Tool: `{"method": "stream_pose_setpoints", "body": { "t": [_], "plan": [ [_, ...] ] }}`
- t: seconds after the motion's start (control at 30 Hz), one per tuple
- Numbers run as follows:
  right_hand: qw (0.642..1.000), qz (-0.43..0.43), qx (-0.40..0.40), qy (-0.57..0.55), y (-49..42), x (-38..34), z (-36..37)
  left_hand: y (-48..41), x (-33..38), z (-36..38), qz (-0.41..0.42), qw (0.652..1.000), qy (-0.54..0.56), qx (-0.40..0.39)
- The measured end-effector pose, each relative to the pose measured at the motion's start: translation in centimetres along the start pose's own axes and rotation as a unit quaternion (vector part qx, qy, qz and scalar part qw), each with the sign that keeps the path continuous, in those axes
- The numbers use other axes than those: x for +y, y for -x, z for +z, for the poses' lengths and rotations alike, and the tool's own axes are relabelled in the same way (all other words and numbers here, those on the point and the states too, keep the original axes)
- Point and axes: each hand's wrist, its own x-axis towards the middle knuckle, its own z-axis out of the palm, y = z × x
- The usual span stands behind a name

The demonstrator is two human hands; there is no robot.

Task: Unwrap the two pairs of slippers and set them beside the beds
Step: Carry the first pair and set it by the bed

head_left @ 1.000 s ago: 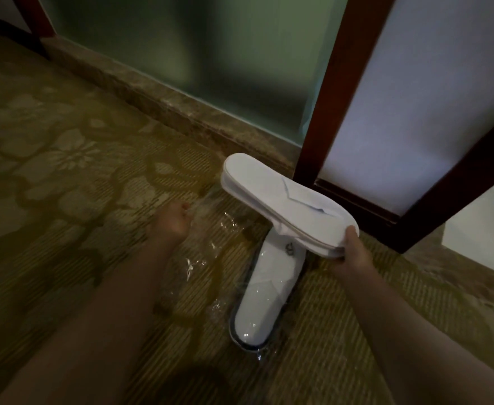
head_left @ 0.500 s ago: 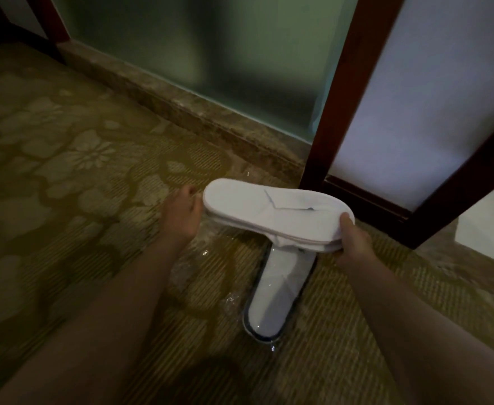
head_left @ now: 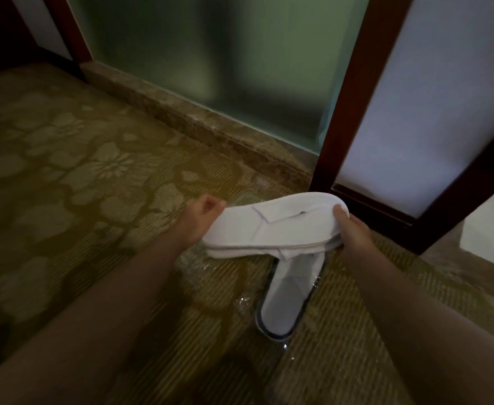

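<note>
A flat pair of white slippers point(head_left: 275, 229), stacked one on the other and unwrapped, is held level above the carpet. My left hand point(head_left: 202, 219) grips its left end and my right hand point(head_left: 352, 232) grips its right end, thumb on top. Under it on the floor lies a second white pair point(head_left: 283, 299), still in clear plastic, pointing toward me. A loose sheet of clear wrapping point(head_left: 210, 267) lies on the carpet to the left of the wrapped pair. No bed is in view.
The floor is a green-gold carpet with a flower pattern point(head_left: 93, 176). A stone sill point(head_left: 210, 127) runs under a frosted glass wall point(head_left: 210, 54). A dark wooden door frame point(head_left: 345, 112) with a white panel stands at the right.
My left hand has let go of the wrapping on the floor and risen to grip the left end of the slippers. The pair has swung from tilted to level between both hands.
</note>
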Motion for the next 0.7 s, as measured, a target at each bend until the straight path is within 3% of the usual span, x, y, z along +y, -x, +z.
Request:
{"method": "stream_pose_setpoints", "body": {
  "t": [0.13,0.33,0.53,0.7],
  "plan": [
    [0.998,-0.020,-0.058,0.017,1.5,-1.4,0.7,1.0,1.2,0.9,-0.005,0.994,-0.049,-0.101],
    [0.990,-0.080,-0.107,0.040,2.8,-3.1,3.5,2.0,3.8,2.5,0.009,0.989,0.029,-0.148],
    [0.987,-0.145,-0.073,-0.010,4.0,-5.9,6.3,2.1,4.5,2.1,-0.049,0.983,0.168,-0.047],
    [0.963,-0.171,-0.146,0.148,5.0,-4.6,8.0,2.5,3.5,0.4,-0.077,0.979,0.186,0.031]
  ]
}}
